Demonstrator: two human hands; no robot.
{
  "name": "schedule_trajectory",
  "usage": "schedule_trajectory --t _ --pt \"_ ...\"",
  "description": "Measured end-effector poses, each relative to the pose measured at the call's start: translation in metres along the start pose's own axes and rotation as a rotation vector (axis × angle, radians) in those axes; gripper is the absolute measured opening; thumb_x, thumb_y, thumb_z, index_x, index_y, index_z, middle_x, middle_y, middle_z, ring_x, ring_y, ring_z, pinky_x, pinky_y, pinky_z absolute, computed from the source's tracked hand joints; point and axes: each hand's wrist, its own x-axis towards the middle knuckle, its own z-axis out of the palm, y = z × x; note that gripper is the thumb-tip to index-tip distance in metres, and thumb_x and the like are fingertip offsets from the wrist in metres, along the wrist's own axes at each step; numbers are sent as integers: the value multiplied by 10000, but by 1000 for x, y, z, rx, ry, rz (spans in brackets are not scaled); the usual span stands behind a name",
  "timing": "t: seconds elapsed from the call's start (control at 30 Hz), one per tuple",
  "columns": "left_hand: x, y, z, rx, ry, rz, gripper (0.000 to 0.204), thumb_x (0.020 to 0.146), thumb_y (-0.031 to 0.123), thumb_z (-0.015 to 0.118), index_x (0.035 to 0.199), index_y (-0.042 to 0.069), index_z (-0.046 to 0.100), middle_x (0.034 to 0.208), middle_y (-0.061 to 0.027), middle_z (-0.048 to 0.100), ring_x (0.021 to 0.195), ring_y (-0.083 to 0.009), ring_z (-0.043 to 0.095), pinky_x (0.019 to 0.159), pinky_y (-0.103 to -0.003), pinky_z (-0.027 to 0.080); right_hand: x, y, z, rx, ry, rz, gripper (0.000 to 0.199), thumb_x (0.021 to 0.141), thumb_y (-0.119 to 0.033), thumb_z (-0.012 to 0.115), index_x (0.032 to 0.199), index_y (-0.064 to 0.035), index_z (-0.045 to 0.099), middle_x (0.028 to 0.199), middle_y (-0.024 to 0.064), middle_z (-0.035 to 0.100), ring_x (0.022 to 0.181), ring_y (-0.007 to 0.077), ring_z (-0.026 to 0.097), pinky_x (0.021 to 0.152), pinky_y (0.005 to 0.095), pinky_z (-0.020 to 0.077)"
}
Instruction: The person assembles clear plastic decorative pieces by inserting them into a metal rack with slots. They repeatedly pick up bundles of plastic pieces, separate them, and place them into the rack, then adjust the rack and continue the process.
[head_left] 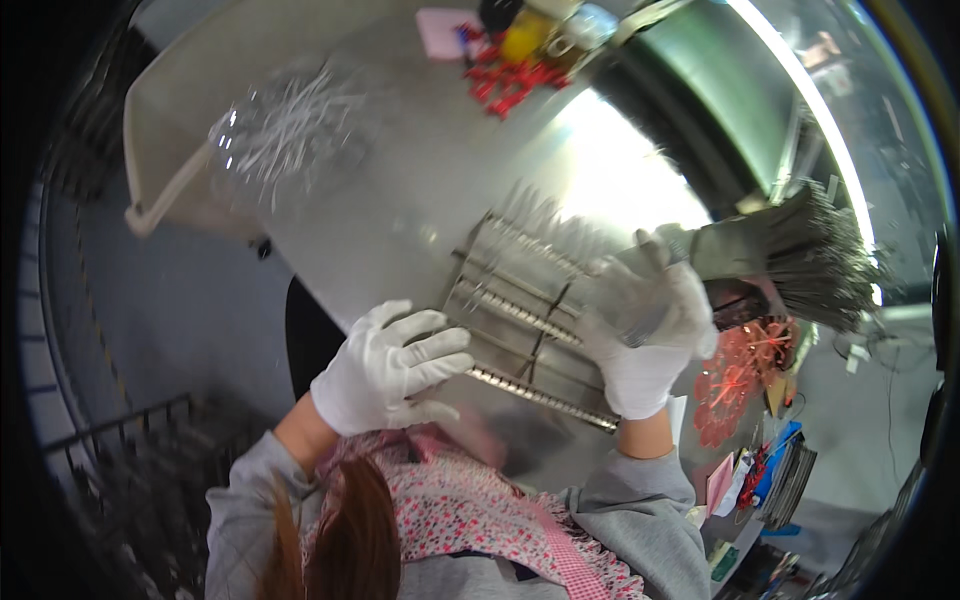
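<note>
Plainly, the notched metal rack (pixel 530 320) lies between our fingers. Our left hand (pixel 390 370) spreads loosely at its near corner, contact unclear; our right hand (pixel 650 330), blurred, hides its right side, pinch impossible to tell. Beyond those fingers, clear strips (pixel 522 218) smear together.

Grey table (pixel 400 170), grey floor (pixel 205 300), probably a strip light (pixel 797 62)

My gloves (pixel 395 365): white
My sleeves (pixel 640 500): plain grey
My apron (pixel 470 510): pink-and-red floral, pink gingham strip
Metal rack (pixel 535 322): silver-grey
Bundled strands (pixel 815 255): dark grey, I think, being blurred
Bin (pixel 165 105): beige
</note>
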Motion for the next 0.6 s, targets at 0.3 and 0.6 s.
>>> schedule_trajectory --t 0.3,0.6 --pt "-2 -34 21 -140 303 -580 375 829 211 797 1142 38 686 1145 -147 718 1050 -356 680 923 -416 532 -49 41 53 -207 -212 253 416 647 -34 894 1014 -29 700 1040 72 729 1172 294 650 1027 417 525" --pt "19 -34 46 -243 97 -573 464 756 100 821 1198 56 686 1185 -135 706 1096 -316 676 963 -379 527 -21 32 71 -312 -363 -5 337 687 -33 795 1000 -87 683 1024 149 673 945 352 702 819 411 615"
